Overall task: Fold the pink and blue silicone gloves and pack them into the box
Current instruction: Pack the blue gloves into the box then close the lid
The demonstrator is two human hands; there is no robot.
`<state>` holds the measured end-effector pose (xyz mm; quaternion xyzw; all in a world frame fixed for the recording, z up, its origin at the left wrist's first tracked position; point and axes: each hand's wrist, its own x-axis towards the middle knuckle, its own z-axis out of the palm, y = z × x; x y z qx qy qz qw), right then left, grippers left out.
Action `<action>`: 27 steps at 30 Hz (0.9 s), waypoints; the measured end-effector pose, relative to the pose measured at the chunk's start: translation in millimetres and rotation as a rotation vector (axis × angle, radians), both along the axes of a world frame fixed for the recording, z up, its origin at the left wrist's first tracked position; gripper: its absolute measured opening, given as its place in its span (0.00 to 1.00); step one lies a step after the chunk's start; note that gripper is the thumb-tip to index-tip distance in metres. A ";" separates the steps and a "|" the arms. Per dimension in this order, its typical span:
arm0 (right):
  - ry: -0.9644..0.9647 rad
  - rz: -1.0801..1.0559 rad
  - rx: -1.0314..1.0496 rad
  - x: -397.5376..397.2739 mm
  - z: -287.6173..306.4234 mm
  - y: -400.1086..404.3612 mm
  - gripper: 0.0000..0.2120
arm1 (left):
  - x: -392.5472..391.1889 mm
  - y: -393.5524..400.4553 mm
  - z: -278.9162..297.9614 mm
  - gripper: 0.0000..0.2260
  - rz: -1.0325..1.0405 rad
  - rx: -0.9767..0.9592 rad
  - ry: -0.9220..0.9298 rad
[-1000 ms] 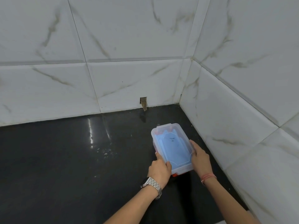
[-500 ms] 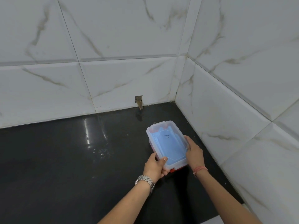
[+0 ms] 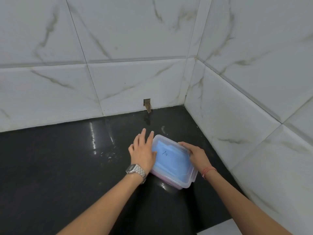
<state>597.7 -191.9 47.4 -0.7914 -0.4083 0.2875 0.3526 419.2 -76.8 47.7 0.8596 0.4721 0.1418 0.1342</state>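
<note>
A clear plastic box (image 3: 187, 181) with its lid on lies on the black counter (image 3: 67, 167) near the corner. The blue glove (image 3: 171, 160) shows through the lid, and a pink layer (image 3: 162, 177) shows along the lower side wall. My left hand (image 3: 143, 152), with a metal watch at the wrist, lies flat against the box's left edge, fingers spread and pointing away. My right hand (image 3: 197, 154) grips the box's far right edge, fingers curled over the lid.
White marble-look tiled walls (image 3: 237, 116) close the counter at the back and right. A small hole with a brown stub (image 3: 147, 105) sits at the base of the back wall. A pale floor patch (image 3: 218, 229) shows at the bottom right.
The box has turned and come down onto the counter. My left hand moved from the box's near corner up to its left side and opened flat. My right hand shifted to the far right edge.
</note>
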 end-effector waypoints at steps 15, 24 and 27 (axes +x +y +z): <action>-0.246 -0.158 0.097 -20.3 2.7 9.5 0.22 | 7.4 24.3 -14.3 0.14 -0.083 -0.388 0.050; 0.255 -0.452 0.167 -24.4 -17.7 -39.1 0.30 | 43.1 -15.7 -10.1 0.13 0.328 -1.078 -0.548; 0.279 -0.521 0.123 -10.0 -18.0 -47.0 0.19 | 43.2 -25.3 -9.6 0.08 0.321 -1.235 -0.641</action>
